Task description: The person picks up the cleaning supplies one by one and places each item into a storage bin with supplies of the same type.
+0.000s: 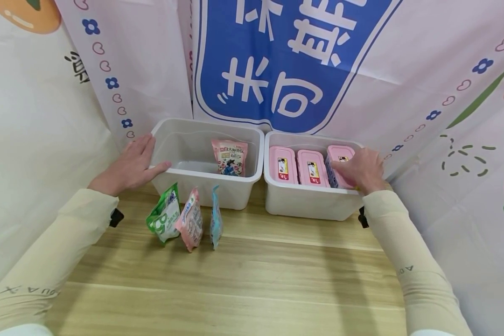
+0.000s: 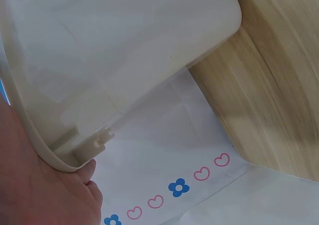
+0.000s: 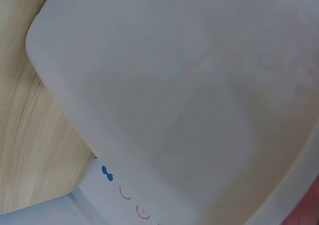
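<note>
My left hand (image 1: pixel 128 165) grips the left end of a white plastic bin (image 1: pixel 201 189), thumb over the near rim. In the left wrist view, fingertips (image 2: pixel 87 171) curl under that rim. A pink printed pouch (image 1: pixel 230 157) stands inside. At the second white bin (image 1: pixel 306 203), my right hand (image 1: pixel 363 170) holds the rightmost pink-lidded box (image 1: pixel 339 151), thumb across its lid. Its other fingers are mostly hidden. Two more pink-lidded boxes (image 1: pixel 283 164) sit beside it in the bin. The right wrist view mostly shows the bin's outer wall (image 3: pixel 149 85).
On the wooden table (image 1: pixel 252 280), in front of the left bin, stand a green-and-white pouch (image 1: pixel 166 217), a pink pouch (image 1: pixel 191 221) and a light blue pouch (image 1: pixel 216 219). Printed cloth (image 1: pixel 151 56) hangs behind the bins and along both sides.
</note>
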`<move>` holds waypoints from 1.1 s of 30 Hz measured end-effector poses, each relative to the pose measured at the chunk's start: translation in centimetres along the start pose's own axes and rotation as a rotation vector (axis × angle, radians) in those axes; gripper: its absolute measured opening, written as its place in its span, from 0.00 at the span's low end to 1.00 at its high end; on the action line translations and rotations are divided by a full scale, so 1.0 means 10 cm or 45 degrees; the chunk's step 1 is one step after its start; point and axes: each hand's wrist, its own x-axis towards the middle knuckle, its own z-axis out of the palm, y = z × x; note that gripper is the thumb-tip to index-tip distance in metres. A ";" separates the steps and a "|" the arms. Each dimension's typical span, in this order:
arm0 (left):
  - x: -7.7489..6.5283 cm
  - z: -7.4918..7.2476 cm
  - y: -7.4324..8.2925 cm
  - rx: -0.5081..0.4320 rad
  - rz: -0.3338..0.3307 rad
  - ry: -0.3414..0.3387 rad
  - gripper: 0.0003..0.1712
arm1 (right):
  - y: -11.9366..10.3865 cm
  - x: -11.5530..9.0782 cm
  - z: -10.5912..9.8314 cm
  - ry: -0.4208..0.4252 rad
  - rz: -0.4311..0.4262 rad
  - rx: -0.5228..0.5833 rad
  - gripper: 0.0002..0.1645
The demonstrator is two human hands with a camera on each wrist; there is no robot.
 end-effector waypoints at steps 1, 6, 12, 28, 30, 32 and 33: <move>0.00 0.00 0.00 0.005 -0.003 -0.003 0.59 | 0.00 0.00 0.01 0.010 -0.005 0.003 0.41; 0.00 0.00 -0.01 0.012 -0.018 -0.022 0.60 | 0.01 -0.01 0.06 0.022 -0.013 0.003 0.44; 0.00 -0.01 0.00 0.010 -0.017 -0.021 0.59 | 0.02 -0.02 0.10 0.000 -0.013 0.036 0.45; -0.01 0.00 0.02 -0.001 -0.007 0.002 0.59 | 0.06 -0.02 0.20 -0.037 -0.026 0.057 0.42; -0.01 -0.01 0.03 -0.006 -0.008 0.003 0.59 | 0.07 -0.02 0.21 -0.043 -0.020 0.056 0.41; -0.01 -0.01 0.03 -0.008 -0.009 -0.002 0.59 | 0.07 -0.01 0.21 -0.047 -0.015 0.054 0.40; -0.02 -0.01 0.03 -0.011 -0.011 -0.006 0.59 | 0.07 -0.01 0.21 -0.050 -0.012 0.058 0.40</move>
